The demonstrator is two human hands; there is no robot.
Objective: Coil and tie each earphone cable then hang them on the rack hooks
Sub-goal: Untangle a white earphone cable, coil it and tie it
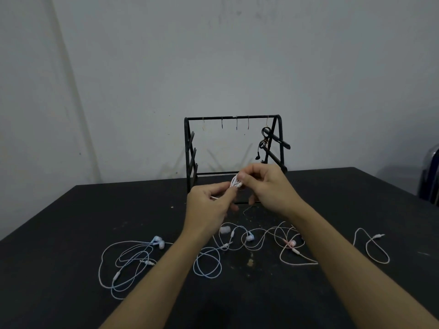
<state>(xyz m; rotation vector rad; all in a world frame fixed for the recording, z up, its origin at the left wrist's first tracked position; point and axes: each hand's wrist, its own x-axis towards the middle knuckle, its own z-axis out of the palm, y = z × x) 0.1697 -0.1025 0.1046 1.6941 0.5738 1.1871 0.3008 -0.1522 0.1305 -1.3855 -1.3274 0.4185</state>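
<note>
Tying off a small white earphone bundle in front of the rack

We hold the coiled white earphone [236, 182] above the table [71, 233], our left hand [209, 205] and right hand [266, 186] both pinched on it, just before the rack [234, 148], where a black earphone [263, 143] hangs from the right-hand hook. The cable looks light, thin and springy, so we judge it will uncoil if loosened; best gripped across the middle of the loops. The loose earphones [133, 260] lie slack on the table nearer to us.
</note>
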